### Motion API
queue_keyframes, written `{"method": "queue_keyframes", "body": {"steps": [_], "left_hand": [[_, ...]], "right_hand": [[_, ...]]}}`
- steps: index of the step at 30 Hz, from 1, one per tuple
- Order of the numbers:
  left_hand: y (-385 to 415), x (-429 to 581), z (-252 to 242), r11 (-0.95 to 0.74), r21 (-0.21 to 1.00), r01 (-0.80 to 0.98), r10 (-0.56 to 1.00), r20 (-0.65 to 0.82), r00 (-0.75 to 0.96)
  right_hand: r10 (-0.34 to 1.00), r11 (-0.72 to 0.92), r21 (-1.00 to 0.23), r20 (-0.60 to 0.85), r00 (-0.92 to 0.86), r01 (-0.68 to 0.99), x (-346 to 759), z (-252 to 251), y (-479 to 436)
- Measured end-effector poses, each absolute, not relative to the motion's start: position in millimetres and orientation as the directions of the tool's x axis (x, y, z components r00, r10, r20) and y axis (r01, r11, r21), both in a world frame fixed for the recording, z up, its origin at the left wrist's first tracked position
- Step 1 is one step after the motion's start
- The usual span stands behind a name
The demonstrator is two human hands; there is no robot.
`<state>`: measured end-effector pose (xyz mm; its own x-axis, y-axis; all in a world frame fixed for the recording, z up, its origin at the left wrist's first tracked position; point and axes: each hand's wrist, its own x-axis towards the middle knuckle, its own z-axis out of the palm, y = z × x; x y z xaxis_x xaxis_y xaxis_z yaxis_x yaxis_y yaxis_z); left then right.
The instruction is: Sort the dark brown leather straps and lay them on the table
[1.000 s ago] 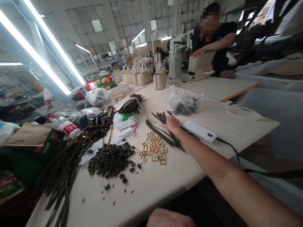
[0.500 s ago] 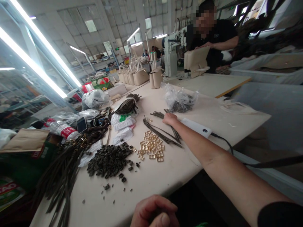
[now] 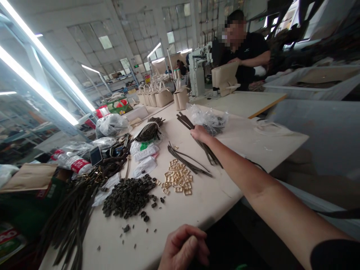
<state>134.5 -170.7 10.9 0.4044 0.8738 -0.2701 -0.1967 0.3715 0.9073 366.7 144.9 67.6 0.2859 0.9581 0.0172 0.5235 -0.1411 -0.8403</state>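
Thin dark straps (image 3: 209, 153) are gripped in a bundle by my right hand (image 3: 199, 134), whose fingers are closed round them over the far side of the table. More loose dark straps (image 3: 191, 164) lie on the tabletop to the left of that hand. Just nearer is a pile of gold rectangular buckles (image 3: 178, 178). At the table's near edge hovers my left hand (image 3: 185, 245), loosely curled, fingers and thumb apart, with no object visible in it. A heap of small dark loops (image 3: 128, 195) spreads out farther left.
A clear plastic bag (image 3: 209, 119) lies beyond my right hand. To the left are a tied strap bundle (image 3: 152, 129), a phone (image 3: 96, 155), a bottle (image 3: 80, 165) and long hanging straps (image 3: 70, 221). Beige handbags (image 3: 163, 98) stand behind; a co-worker (image 3: 255, 50) sits at a sewing machine (image 3: 197, 71).
My right hand has lifted its bundle of straps off the table, away from the straps left lying there. My left hand stays near the edge, almost unmoved. The view has shifted slightly.
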Motion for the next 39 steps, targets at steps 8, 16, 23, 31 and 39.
{"method": "queue_keyframes", "body": {"steps": [8, 16, 23, 31, 39], "left_hand": [[-134.9, 170.8, 12.0, 0.338, 0.892, -0.299, 0.889, -0.199, 0.413], [-114.1, 183.4, 20.7, 0.185, 0.605, -0.774, 0.982, -0.136, 0.129], [-145.2, 160.0, 1.6, 0.288, 0.479, -0.830, 0.944, -0.289, 0.160], [-183.3, 123.0, -9.7, 0.396, 0.499, -0.771, 0.910, -0.323, 0.259], [-207.8, 100.7, -14.9, 0.536, 0.562, -0.630, 0.817, -0.534, 0.218]], "right_hand": [[0.843, 0.521, -0.750, 0.379, 0.383, -0.406, 324.0, 127.0, 47.9], [1.000, -0.018, -0.502, -0.004, -0.018, -0.865, 280.0, 55.4, -83.9], [0.975, -0.194, -0.496, -0.193, -0.111, -0.846, 295.5, 16.4, -123.3], [0.971, -0.203, -0.555, -0.223, -0.091, -0.807, 313.5, 8.8, -151.6], [0.964, -0.199, -0.608, -0.263, -0.041, -0.768, 319.3, 1.9, -157.8]]}}
